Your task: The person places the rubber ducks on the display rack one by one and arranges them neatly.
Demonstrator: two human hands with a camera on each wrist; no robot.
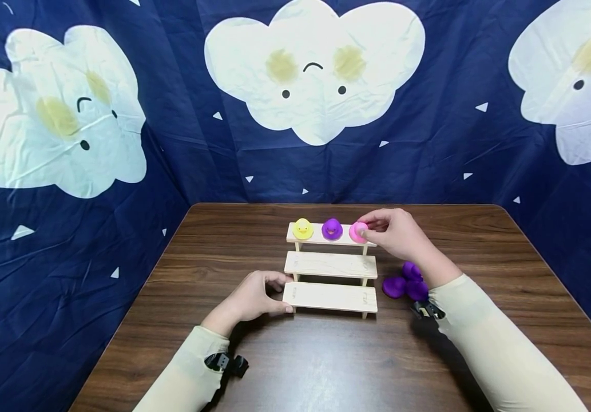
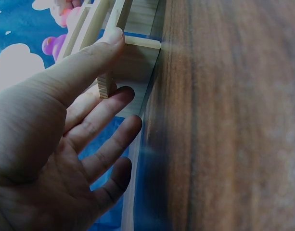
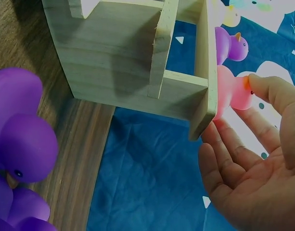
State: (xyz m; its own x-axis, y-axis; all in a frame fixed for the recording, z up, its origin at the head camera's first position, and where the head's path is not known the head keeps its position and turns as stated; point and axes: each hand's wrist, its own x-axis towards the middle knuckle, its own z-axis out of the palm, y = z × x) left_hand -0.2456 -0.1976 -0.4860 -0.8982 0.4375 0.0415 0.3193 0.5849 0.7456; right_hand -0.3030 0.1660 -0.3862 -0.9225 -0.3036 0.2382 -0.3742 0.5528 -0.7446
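Note:
A three-tiered wooden shelf stands on the table. On its top tier sit a yellow rubber duck, a purple rubber duck and, at the right end, a pink rubber duck. My right hand pinches the pink duck; in the right wrist view the thumb lies at its beak and the duck rests against the top board. With thumb and forefinger, my left hand holds the left end of the lowest board, its other fingers loosely spread.
Several more purple rubber ducks lie in a cluster on the brown wooden table, to the right of the shelf and under my right forearm. A dark blue cloth with white clouds hangs behind the table and along both sides.

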